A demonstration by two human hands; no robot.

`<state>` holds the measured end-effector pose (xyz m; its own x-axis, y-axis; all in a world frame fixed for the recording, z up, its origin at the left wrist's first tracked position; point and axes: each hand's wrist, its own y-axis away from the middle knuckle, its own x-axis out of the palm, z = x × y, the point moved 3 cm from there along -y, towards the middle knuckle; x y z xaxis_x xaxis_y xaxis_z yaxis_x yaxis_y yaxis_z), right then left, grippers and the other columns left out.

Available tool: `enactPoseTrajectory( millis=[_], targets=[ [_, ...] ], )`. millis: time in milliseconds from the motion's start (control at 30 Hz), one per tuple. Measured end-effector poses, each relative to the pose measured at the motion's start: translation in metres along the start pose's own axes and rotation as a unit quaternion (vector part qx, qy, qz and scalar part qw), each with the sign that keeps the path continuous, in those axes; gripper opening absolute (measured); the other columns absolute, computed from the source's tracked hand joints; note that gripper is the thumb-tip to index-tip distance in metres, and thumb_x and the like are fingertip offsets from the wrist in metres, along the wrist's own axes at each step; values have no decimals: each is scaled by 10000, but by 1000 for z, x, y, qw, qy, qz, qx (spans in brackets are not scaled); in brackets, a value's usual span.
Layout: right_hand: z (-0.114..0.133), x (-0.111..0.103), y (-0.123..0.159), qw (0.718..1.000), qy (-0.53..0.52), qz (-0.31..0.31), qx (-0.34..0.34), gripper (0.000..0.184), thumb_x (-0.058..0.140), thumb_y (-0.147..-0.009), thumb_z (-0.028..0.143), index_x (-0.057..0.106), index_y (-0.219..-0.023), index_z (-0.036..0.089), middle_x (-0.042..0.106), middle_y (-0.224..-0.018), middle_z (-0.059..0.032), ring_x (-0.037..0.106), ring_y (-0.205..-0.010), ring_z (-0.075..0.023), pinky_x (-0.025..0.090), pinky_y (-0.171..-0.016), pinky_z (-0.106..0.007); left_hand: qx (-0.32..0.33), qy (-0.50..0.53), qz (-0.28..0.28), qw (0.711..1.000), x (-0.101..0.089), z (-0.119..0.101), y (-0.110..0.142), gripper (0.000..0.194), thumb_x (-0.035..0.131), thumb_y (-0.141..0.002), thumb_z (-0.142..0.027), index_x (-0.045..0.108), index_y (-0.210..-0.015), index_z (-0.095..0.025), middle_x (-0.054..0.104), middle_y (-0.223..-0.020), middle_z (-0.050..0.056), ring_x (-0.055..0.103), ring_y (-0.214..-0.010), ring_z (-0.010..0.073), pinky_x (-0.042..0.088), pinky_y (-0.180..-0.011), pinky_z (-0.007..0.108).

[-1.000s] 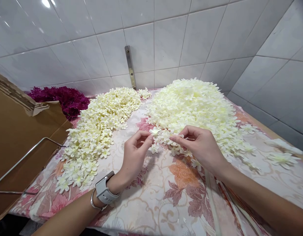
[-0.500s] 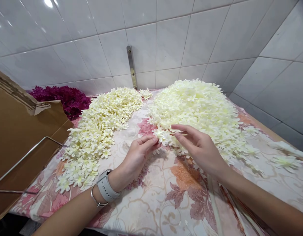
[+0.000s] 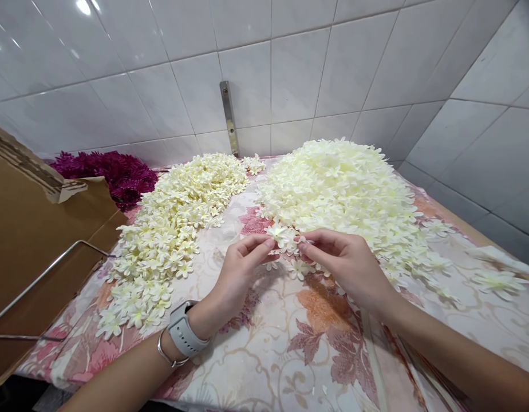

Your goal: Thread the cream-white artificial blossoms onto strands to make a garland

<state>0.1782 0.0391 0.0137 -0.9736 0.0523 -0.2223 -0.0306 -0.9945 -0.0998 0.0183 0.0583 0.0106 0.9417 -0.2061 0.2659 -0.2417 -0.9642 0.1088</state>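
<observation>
Compared with half a second ago, your right hand (image 3: 354,269) has its thumb and forefinger drawn in closer together; then, they stood apart around a thin pale piece. Your left hand (image 3: 236,274) sits almost where it was, near the middle of the frame.

Your left thumb and forefinger are pinched on the lower left edge of a white, fabric-like flower with pointed petals and a pale yellow centre (image 3: 280,233). The flower lies in the gap between your two hands, just right of the left fingertips and just left of the right ones. You have the right fingertips at the flower's right side, but you cannot tell here exactly what they grip.

Beyond your right hand, a tall heap of white, fabric-like flowers (image 3: 337,189) fills the right centre of the frame; a long heap of smaller cream flowers (image 3: 170,223) runs along the left centre.
</observation>
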Motion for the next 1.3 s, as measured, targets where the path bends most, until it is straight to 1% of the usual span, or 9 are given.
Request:
enactPoseTrajectory(
  millis=[133, 367, 567, 700, 767, 867, 1033, 1133, 1300],
  targets=[
    [2, 0, 0, 999, -25, 10, 21, 232, 654, -708, 389, 624, -682, 160, 602, -603, -10, 537, -543, -127, 405, -463, -231, 6, 14, -39, 999, -3, -1, -2, 104, 705, -685, -261, 663, -704, -168, 599, -791, 0, 564, -799, 117, 483, -771, 244],
    [-2, -6, 0, 998, 35, -44, 4, 422, 697, -655, 488, 419, -549, 188, 419, -485, 53, 391, -464, -84, 304, -443, -225, -1, 8, -22, 1000, -2, 4, -1, 107, 695, -695, -272, 659, -699, -171, 590, -786, -6, 560, -788, 116, 479, -756, 240],
    [1, -10, -4, 982, 162, -62, -78, 329, 668, -696, 480, 516, -665, 190, 535, -628, 12, 472, -549, -120, 375, -518, -259, -4, 7, -23, 1000, -1, 3, 0, 115, 691, -695, -281, 663, -697, -169, 600, -788, 3, 566, -780, 120, 483, -740, 241],
    [2, -11, -6, 978, 167, -54, -115, 160, 608, -775, 348, 586, -799, 192, 636, -801, -36, 580, -680, -164, 465, -613, -294, -10, -1, -27, 1000, -1, 3, 0, 130, 694, -683, -291, 660, -702, -167, 609, -803, 17, 575, -789, 133, 485, -725, 244],
    [5, -10, -5, 970, 181, -63, -149, 118, 582, -788, 268, 600, -876, 193, 654, -908, -55, 607, -795, -192, 486, -709, -333, -12, -10, -23, 1000, -1, 3, 0, 132, 692, -682, -296, 657, -705, -170, 613, -805, 14, 578, -785, 132, 481, -726, 242],
    [16, -8, 0, 935, 230, -100, -250, 122, 559, -792, 197, 598, -907, 194, 647, -967, -78, 578, -942, -231, 452, -829, -394, -13, -57, -17, 998, -1, 3, 1, 141, 679, -700, -309, 656, -707, -170, 621, -780, 9, 579, -740, 124, 469, -703, 234],
    [23, 2, 8, 890, 250, -56, -376, 52, 586, -794, 203, 589, -846, 203, 629, -776, -65, 565, -782, -210, 466, -695, -354, 11, -172, 6, 985, 1, 1, 6, 161, 643, -740, -310, 678, -707, -156, 650, -735, 30, 577, -696, 138, 457, -658, 239],
    [17, 4, 7, 894, 259, -31, -364, 30, 568, -813, 205, 596, -801, 202, 633, -742, -61, 564, -733, -196, 460, -655, -328, 34, -190, 15, 981, 3, -1, 8, 148, 644, -739, -300, 693, -721, -162, 677, -759, 37, 592, -712, 154, 459, -645, 240],
    [8, 2, 1, 956, 185, 18, -225, 105, 561, -823, 239, 637, -760, 206, 666, -738, -37, 595, -714, -177, 452, -645, -294, 32, -196, 27, 980, 3, 0, 7, 163, 659, -729, -313, 719, -780, -170, 702, -792, 45, 605, -714, 163, 465, -637, 250]
  ],
)
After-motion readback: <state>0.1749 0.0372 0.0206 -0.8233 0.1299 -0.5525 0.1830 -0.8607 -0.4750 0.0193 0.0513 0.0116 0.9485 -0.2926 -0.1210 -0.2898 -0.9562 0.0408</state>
